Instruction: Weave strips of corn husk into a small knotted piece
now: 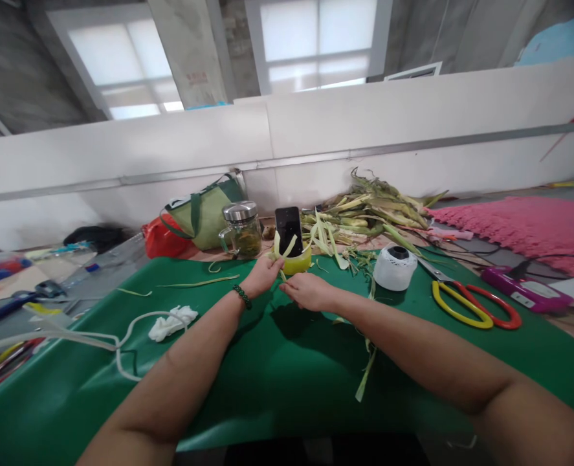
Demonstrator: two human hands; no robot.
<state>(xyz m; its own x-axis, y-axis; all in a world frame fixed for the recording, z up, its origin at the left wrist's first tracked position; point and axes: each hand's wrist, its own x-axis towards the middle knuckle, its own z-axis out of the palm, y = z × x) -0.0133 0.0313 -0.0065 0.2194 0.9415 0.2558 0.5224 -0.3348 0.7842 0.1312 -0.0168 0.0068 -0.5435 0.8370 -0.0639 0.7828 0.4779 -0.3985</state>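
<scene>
My left hand point(261, 276), with a dark beaded bracelet at the wrist, is closed on pale green leaf strips point(292, 245) whose ends fan out above the fingers. Just below and to the right, my right hand point(310, 291) pinches the lower end of the same strips; its fingertips partly hide it. Directly behind the hands is a yellow roll of tape point(300, 262), and a dark phone point(288, 223) stands upright at it. To the right of my right hand sits a white roll point(394, 270) with a dark core.
Scissors point(461, 303) with red and yellow handles lie at right on the green mat point(316, 375). A glass mug point(242, 233) and a green bag point(209, 217) stand behind, beside a leaf pile point(374, 210). White cord point(121, 346) and crumpled tissue point(173, 322) lie at left.
</scene>
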